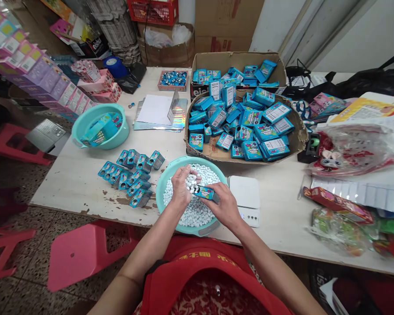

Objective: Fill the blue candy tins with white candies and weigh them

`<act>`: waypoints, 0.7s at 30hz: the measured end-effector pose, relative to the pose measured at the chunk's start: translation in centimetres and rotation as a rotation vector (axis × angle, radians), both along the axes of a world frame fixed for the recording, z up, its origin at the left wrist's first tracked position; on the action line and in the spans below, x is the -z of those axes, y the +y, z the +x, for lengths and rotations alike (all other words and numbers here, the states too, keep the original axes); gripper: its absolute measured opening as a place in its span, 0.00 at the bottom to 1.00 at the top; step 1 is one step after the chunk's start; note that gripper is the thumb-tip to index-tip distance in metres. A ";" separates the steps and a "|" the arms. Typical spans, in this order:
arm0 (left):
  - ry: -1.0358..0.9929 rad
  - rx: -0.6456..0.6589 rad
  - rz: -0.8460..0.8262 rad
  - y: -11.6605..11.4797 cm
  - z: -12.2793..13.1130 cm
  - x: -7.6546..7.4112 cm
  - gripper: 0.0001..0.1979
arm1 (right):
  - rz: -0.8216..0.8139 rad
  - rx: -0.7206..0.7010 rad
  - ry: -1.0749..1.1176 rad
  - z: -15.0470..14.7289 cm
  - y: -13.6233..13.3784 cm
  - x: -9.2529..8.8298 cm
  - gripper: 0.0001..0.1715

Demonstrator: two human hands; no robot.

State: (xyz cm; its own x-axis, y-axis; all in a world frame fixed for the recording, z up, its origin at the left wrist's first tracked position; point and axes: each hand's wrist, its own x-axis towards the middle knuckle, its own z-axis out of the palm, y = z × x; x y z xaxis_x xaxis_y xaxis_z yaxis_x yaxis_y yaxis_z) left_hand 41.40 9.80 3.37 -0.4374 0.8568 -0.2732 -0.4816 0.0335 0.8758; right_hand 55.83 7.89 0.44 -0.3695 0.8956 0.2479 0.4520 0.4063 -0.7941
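Note:
A teal basin (167, 176) full of small white candies (197, 210) sits at the table's near edge. Over it, my right hand (223, 204) grips a small blue box (204, 192) lying on its side with its open end to the left. My left hand (181, 187) is cupped around a heap of white candies (192, 182) held against the box's open end. Left of the basin, several filled blue boxes (131, 176) lie in rows on the table.
A white scale (245, 192) stands right of the basin. Behind it, cardboard trays (292, 140) hold many blue boxes. A second teal basin (100, 127) is at the left. Toy packs (351, 151) crowd the right side; pink stools (82, 251) stand on the floor.

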 end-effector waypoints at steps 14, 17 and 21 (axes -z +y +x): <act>0.083 0.002 0.074 0.0 0.1 -0.7 0.14 | -0.022 0.003 0.032 -0.7 0.5 -0.3 0.16; 0.099 -0.017 0.102 0.0 0.2 -0.9 0.15 | -0.015 0.005 0.054 -0.8 0.5 -0.3 0.16; 0.100 -0.011 0.116 0.1 0.2 -0.8 0.15 | -0.028 0.009 0.064 -0.7 0.6 -0.3 0.16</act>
State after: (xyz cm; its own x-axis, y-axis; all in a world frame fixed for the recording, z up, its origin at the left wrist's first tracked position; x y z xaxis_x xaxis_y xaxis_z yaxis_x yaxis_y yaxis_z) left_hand 41.63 9.94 4.17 -0.4668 0.8752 -0.1271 -0.3912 -0.0755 0.9172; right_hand 55.12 8.48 0.71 -0.3453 0.9059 0.2451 0.4037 0.3792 -0.8326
